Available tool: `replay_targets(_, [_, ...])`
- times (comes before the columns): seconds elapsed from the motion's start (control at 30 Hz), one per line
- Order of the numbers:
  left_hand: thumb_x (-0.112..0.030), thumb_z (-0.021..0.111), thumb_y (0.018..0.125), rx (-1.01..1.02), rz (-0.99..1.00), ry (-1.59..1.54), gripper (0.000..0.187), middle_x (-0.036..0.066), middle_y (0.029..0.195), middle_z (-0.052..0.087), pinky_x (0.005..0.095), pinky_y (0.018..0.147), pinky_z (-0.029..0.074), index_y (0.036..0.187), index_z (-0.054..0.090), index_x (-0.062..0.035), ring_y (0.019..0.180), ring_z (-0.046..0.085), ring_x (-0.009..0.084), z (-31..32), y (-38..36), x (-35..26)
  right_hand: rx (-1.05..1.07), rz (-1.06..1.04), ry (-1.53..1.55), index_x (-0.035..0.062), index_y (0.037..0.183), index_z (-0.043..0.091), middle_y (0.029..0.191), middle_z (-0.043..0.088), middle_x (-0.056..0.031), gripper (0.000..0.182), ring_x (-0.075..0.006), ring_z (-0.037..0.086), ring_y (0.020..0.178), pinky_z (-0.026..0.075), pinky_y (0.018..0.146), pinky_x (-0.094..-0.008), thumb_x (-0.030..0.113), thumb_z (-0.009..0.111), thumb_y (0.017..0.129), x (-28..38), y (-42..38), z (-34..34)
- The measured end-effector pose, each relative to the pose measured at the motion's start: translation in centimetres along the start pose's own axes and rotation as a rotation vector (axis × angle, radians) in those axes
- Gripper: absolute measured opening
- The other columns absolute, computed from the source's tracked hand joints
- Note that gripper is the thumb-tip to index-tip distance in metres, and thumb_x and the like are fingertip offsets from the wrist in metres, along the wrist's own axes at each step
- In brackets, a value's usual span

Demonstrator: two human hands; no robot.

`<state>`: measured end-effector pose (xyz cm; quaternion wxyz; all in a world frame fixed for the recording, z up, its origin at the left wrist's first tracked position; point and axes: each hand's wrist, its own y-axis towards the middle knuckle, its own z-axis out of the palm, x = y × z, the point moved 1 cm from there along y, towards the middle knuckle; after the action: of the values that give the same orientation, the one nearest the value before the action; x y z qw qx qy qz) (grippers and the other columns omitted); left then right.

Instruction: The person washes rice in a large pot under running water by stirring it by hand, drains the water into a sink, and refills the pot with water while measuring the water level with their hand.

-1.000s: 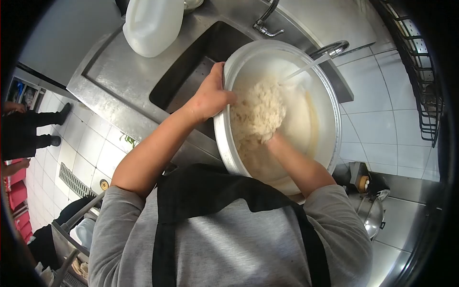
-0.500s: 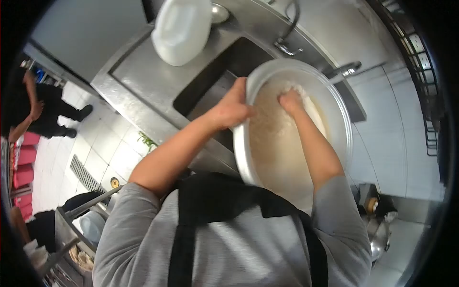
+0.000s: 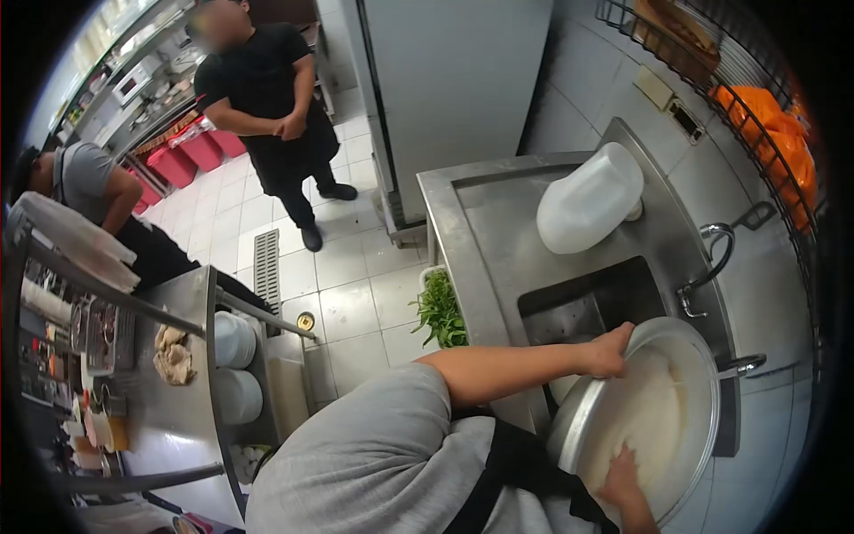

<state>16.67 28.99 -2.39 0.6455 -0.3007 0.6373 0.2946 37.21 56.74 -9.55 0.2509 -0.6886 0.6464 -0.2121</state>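
Note:
A large metal pot (image 3: 567, 418) leans at the sink's near side, tilted. Inside are cloudy water and a pale, grainy mass (image 3: 645, 418) that looks like rice. My left hand (image 3: 612, 351) grips the pot's rim on the sink side, fingers curled over it. Down in the pot, my right hand (image 3: 620, 479) lies against the pale contents, fingers apart and pointing away from me. The steel sink basin (image 3: 578, 307) sits just beyond my left hand, partly hidden by my forearm and the pot.
On the counter stands a white plastic jug (image 3: 592, 200). A tap (image 3: 703, 267) rises behind the basin. Leafy greens (image 3: 439, 311) sit beside the counter. One person (image 3: 276, 116) stands across the floor, another (image 3: 98, 191) at far left, near a steel worktable (image 3: 178, 427).
My view has swung left, bringing two people and the worktable into sight. My right hand has shifted nearer me in the pot and its fingers have spread; my left stays on the rim.

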Motion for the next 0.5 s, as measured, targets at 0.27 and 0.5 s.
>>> replay_targets(0.27, [-0.009,0.064,0.060,-0.017,0.034,0.092,0.068,0.024,0.113,0.047,0.0355,0.096,0.037,0.119,0.034,0.0059,0.113,0.046,0.0338,0.2,1.2,1.2,0.031,-0.028,-0.215,-0.0011,0.131,0.042,0.140,0.029,-0.0227,0.072,-0.0384,0.026,0.130,0.030,0.104,-0.0454,0.035,0.064,0.072,3.5,8.1,0.3])
replay_targets(0.5, [-0.020,0.069,0.064,0.057,-0.015,0.166,0.091,0.026,0.136,0.033,0.0341,0.109,0.022,0.134,0.021,0.0116,0.130,0.030,0.0332,-0.7,0.3,-0.4,-0.153,0.129,0.019,0.0009,0.131,0.044,0.139,0.034,-0.0206,0.070,-0.0354,0.031,0.129,0.031,0.103,-0.0448,0.043,0.058,0.076,0.6,16.4,-7.1])
